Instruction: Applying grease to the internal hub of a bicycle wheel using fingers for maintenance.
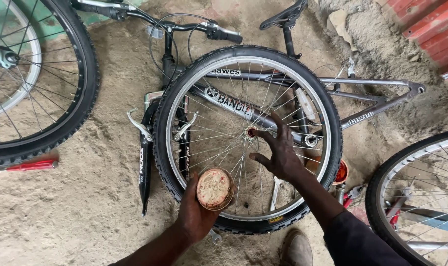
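A bicycle wheel with a black tyre and silver rim lies flat on top of a stripped grey bicycle frame on a sandy dirt floor, its hub facing up near the middle of the scene. The person's right hand reaches over the spokes, fingers spread apart and gripping nothing, the forefinger stretched toward the hub with its tip right beside the reddish centre; whether it touches cannot be told. The left hand is wrapped around a small round tin, open at the top and showing a pale, smeared paste inside, held just over the near rim of the wheel. Under the wheel, a black suspension fork and silver brake arms stick out to the left, while the handlebar and black saddle lie at the far side. A second wheel fills the upper left corner, with a red-handled tool on the ground just beside its tyre. A third wheel cuts into the lower right corner. A red-orange round object sits just outside the tyre on the right, and the toe of a worn brown shoe shows at the bottom edge.
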